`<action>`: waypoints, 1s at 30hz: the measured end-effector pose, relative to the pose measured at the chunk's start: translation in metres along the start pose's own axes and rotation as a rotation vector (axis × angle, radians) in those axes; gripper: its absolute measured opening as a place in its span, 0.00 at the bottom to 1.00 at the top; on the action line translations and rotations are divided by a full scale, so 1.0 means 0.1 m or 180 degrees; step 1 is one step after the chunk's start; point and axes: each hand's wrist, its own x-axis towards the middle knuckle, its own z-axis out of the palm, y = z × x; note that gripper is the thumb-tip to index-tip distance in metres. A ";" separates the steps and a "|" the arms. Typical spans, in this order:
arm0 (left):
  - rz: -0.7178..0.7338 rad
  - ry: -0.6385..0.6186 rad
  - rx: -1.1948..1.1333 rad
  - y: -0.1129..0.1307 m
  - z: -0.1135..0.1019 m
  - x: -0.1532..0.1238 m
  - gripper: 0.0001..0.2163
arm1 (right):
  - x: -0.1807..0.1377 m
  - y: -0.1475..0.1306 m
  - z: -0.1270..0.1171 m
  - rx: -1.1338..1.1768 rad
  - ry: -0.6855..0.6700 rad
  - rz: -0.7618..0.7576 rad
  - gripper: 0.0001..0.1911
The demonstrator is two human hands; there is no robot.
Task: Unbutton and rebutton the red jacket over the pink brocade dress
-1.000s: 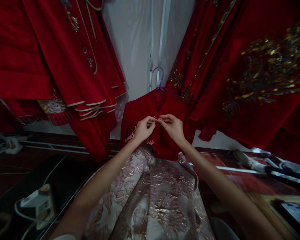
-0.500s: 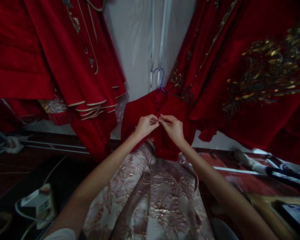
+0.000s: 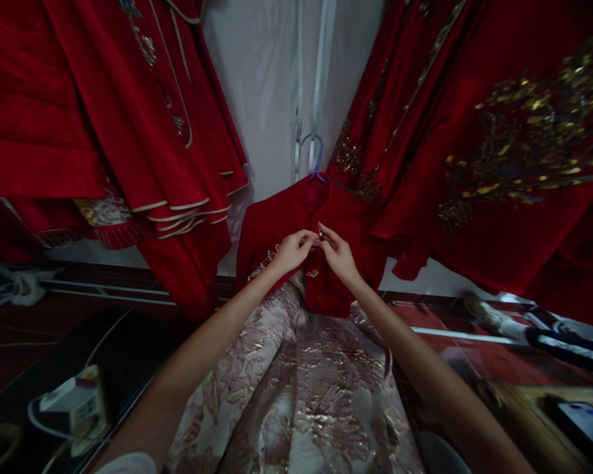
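A short red jacket (image 3: 271, 220) hangs on a purple hanger (image 3: 319, 158), its front facing me. My left hand (image 3: 296, 250) pinches the jacket's front edge, below the collar opening. Right beside it, fingertips almost touching, my right hand (image 3: 339, 258) is closed on the same edge. A small shiny button-like ornament (image 3: 320, 234) shows at the right fingertips; the fingers partly cover it. Lower on the front sits another beaded ornament (image 3: 313, 273). A beaded trim (image 3: 264, 263) runs beside my left wrist. Pale floral brocade cloth (image 3: 340, 395) spreads below the jacket.
Red garments (image 3: 178, 151) with pale piping hang at left, and a red garment with gold sequins (image 3: 528, 145) at right. A power strip (image 3: 86, 405) with cables lies lower left. A phone (image 3: 586, 421) rests on a wooden surface lower right. Another person's leg (image 3: 563, 345) shows at right.
Both hands have shifted slightly at the jacket front, the right fingers now straighter around the small ornament. The lower beaded ornament and the trim by my left wrist are more exposed.
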 end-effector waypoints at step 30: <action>-0.0866 0.2316 -0.0265 -0.57 -0.22 -0.62 0.10 | -0.19 0.01 0.25 -0.0114 -0.0778 0.0569 0.12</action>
